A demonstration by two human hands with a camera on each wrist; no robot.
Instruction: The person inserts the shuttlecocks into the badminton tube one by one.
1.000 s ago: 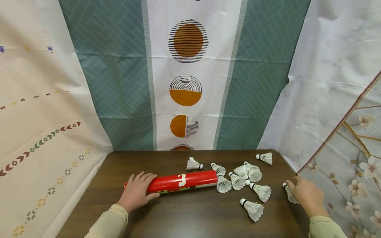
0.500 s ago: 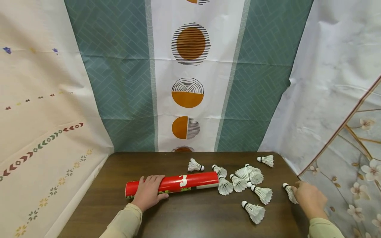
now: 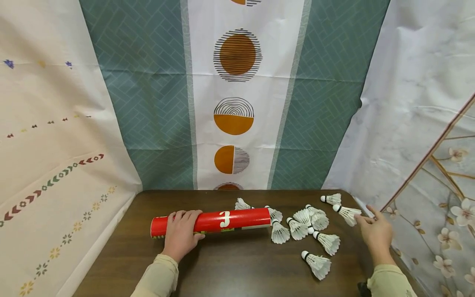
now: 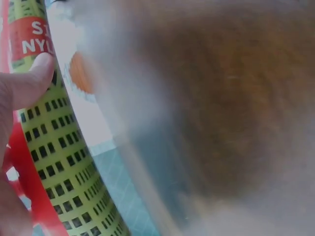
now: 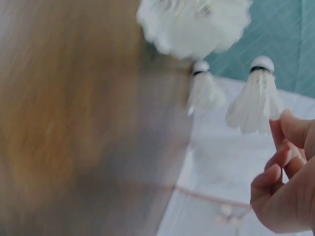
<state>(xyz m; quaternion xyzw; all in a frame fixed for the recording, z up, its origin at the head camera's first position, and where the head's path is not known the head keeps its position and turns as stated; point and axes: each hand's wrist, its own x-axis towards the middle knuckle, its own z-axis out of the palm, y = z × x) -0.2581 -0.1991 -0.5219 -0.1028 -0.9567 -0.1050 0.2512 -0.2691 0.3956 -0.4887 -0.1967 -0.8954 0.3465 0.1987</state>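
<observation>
My left hand [image 3: 182, 235] grips a long red shuttlecock tube [image 3: 233, 220] near its left end, fingers over the top and thumb along the near side. In the left wrist view, the thumb presses the tube's green checked side [image 4: 64, 142], below a red band with white letters. Between thumb and fingertips, my right hand [image 3: 376, 237] pinches a white shuttlecock [image 3: 347, 214] by the edge of its feather skirt. In the right wrist view, that shuttlecock [image 5: 256, 101] hangs with its cork end pointing away from the hand.
Several white shuttlecocks lie beyond the tube's right end, including a front one [image 3: 316, 265] and another [image 3: 327, 242] behind it. One more shuttlecock [image 3: 331, 199] sits near the back right corner of the brown table [image 3: 237, 268]. Patterned cloths [image 3: 237, 123] hang around the table.
My right hand has taken the rightmost shuttlecock and carried it leftward and back. The left hand has slid along the tube, which has since shifted slightly left and up in the head view.
</observation>
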